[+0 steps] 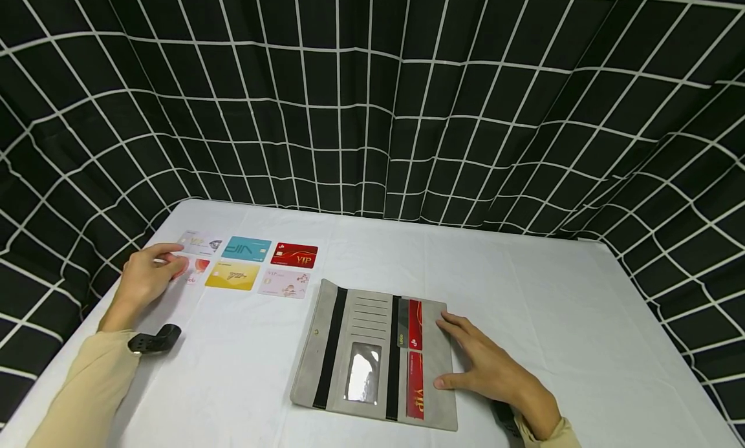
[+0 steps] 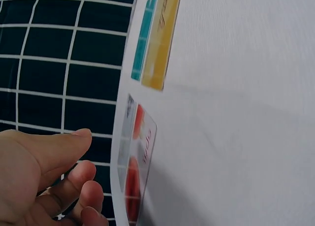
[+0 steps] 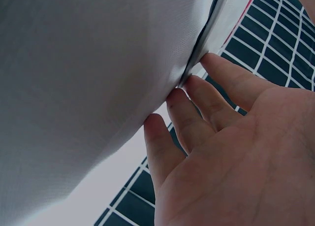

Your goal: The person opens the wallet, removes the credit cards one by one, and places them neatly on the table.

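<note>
My left hand (image 1: 144,273) hovers by the leftmost cards, thumb and fingers loosely bent with nothing between them. Partly covered by its fingertips in the head view is a white card with red shapes (image 1: 201,267); behind that lies a silver VIP card (image 1: 196,242). My right hand (image 1: 485,357) rests at the right edge of an open grey wallet (image 1: 305,370), fingers spread and fairly straight. In the right wrist view its fingertips (image 3: 155,122) meet the table and the wallet's edge. The wallet's right side holds a red card (image 1: 415,325), a dark LOGO card (image 1: 403,331) and a red VIP card (image 1: 415,390).
Right of the left hand lie a teal card (image 1: 246,248), a yellow card (image 1: 233,276), a red VIP card (image 1: 294,255) and a pink card (image 1: 284,284), in two rows. A white cloth (image 1: 535,293) covers the table. Black gridded curtains (image 1: 372,112) surround it.
</note>
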`<state>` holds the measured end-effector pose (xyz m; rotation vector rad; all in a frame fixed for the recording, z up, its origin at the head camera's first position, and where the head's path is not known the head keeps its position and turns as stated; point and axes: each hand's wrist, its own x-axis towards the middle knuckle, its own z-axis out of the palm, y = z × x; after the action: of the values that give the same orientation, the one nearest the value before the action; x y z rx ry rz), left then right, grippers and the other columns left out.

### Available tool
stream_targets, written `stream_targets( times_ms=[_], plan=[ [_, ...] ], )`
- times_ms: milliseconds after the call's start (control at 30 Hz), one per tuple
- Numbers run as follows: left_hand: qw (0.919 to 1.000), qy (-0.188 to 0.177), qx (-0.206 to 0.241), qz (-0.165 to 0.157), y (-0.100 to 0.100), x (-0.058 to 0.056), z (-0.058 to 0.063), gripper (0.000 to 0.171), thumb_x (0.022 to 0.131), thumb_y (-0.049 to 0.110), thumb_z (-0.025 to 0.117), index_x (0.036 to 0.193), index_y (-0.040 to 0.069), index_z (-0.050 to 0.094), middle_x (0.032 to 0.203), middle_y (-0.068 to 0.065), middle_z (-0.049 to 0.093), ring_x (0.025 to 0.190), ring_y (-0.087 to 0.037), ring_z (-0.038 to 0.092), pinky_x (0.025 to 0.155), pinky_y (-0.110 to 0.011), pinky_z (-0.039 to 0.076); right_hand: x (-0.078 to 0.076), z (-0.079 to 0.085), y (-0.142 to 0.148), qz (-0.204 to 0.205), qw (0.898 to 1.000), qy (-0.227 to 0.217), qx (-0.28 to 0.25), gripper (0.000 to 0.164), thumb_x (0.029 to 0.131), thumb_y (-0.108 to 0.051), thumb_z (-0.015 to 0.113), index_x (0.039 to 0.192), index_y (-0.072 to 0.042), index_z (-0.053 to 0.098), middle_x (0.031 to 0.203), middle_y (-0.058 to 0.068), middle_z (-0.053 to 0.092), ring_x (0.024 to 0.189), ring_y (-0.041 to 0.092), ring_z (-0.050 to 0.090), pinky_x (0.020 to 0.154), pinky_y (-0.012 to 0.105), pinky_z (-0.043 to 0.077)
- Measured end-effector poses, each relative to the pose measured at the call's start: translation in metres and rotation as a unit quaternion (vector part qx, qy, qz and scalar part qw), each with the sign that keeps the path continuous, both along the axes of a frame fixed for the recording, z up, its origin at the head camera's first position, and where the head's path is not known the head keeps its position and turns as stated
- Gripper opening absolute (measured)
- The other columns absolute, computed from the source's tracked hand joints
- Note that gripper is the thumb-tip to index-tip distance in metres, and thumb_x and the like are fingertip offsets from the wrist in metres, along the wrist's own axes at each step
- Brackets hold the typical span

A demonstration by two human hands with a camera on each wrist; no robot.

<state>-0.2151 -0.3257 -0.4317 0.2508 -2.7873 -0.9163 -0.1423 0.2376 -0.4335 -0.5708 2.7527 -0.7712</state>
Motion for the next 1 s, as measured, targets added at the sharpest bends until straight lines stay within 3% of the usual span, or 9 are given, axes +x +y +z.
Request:
stream_targets(
  times_ms=[300,567,800,1000],
  plan=[
    [0.9996,0.016,0.004,-0.021,0.019,0.002,0.009,0.036,0.093,0.014,0.063,0.126,-0.003,0.063,0.096,-0.014,0.060,0.076,-0.007,0.045,0.065,-0.021,0.033,0.000,0.001,-0.001,-0.001,1.000,0.000,0.005,0.102,0.069,-0.059,0.082,0.147,-0.006,0.044,0.156,0.013,0.036,0.141,0.040,0.039,0.105,0.061,0.040],
    [0.9982,0.020,0.011,-0.055,0.039,0.004,0.019,0.035,0.094,0.011,0.063,0.126,-0.002,0.062,0.098,-0.016,0.062,0.073,-0.007,0.048,0.061,-0.021,0.036,0.000,0.002,-0.001,-0.003,1.000,-0.001,0.009,0.101,0.069,-0.060,0.082,0.147,-0.007,0.044,0.156,0.013,0.036,0.141,0.040,0.039,0.105,0.061,0.040],
    [0.9968,-0.002,0.023,-0.076,0.061,0.006,0.031,0.037,0.095,0.012,0.063,0.129,-0.003,0.060,0.105,-0.020,0.063,0.088,-0.026,0.058,0.064,-0.023,0.041,0.000,0.001,0.000,-0.002,1.000,-0.001,0.007,0.102,0.069,-0.060,0.082,0.147,-0.007,0.044,0.156,0.013,0.036,0.141,0.040,0.039,0.105,0.061,0.040],
    [0.9952,-0.002,0.020,-0.096,0.074,0.008,0.038,0.036,0.095,0.013,0.065,0.128,-0.001,0.061,0.106,-0.019,0.065,0.081,-0.017,0.056,0.066,-0.024,0.041,0.000,0.001,0.000,-0.002,1.000,0.000,0.009,0.102,0.069,-0.061,0.081,0.148,-0.008,0.044,0.156,0.012,0.036,0.141,0.040,0.039,0.105,0.061,0.040]
  ],
)
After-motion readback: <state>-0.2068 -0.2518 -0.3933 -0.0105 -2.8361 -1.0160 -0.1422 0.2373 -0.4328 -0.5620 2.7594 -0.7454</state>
